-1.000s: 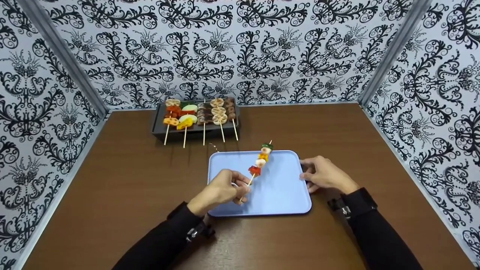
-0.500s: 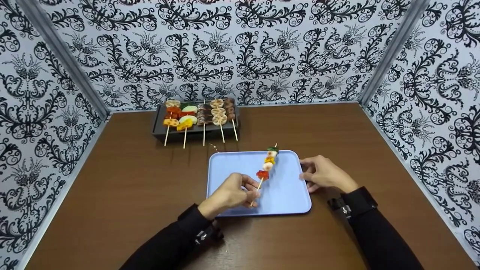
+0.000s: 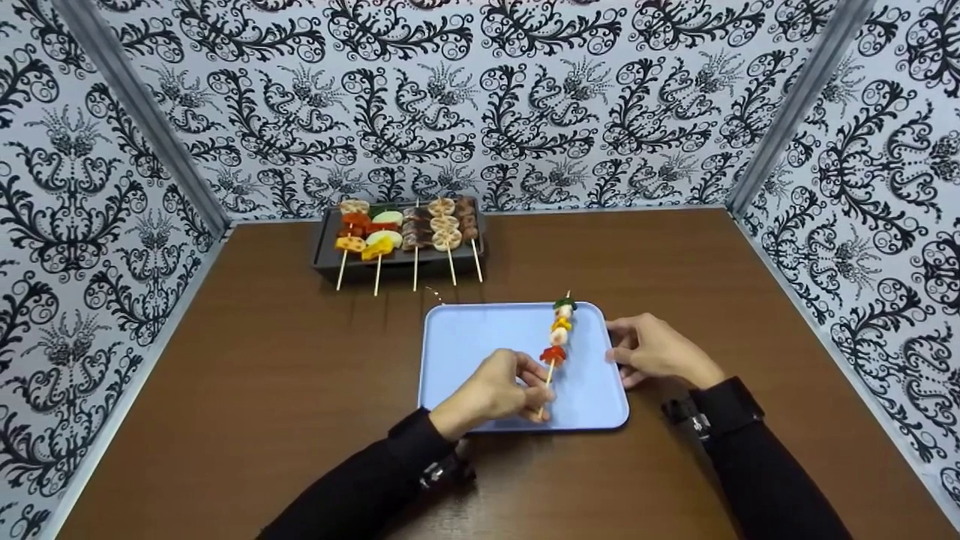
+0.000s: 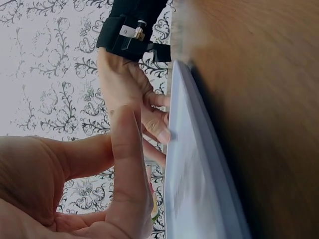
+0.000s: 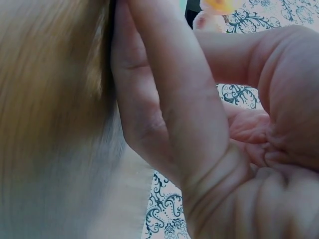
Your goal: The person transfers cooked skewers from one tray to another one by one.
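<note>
My left hand (image 3: pixel 499 386) pinches the bare lower stick of a skewer (image 3: pixel 559 337), which slants over the right half of a light blue tray (image 3: pixel 469 334). Red, white, yellow and green pieces are threaded along it, the red one lowest. At the tray's right edge my right hand (image 3: pixel 660 349) grips the rim, its thumb on top. The left wrist view shows that right hand (image 4: pixel 124 94) at the tray's rim (image 4: pixel 179 124), beyond my left fingers (image 4: pixel 127 164). Close up in the right wrist view, my right fingers (image 5: pixel 189 104) hide most of the tray.
Behind the tray, to the left, stands a dark grill (image 3: pixel 326 244). Several skewers lie across it, among them one of lotus root slices (image 3: pixel 446 225) and one of brown meat (image 3: pixel 468 221), sticks facing me. Patterned walls (image 3: pixel 525 112) enclose the brown table (image 3: pixel 300 360).
My left hand has carried the skewer rightward across the tray and slightly toward me, and the skewer now stands more upright in the view. The right hand keeps its place at the tray's edge.
</note>
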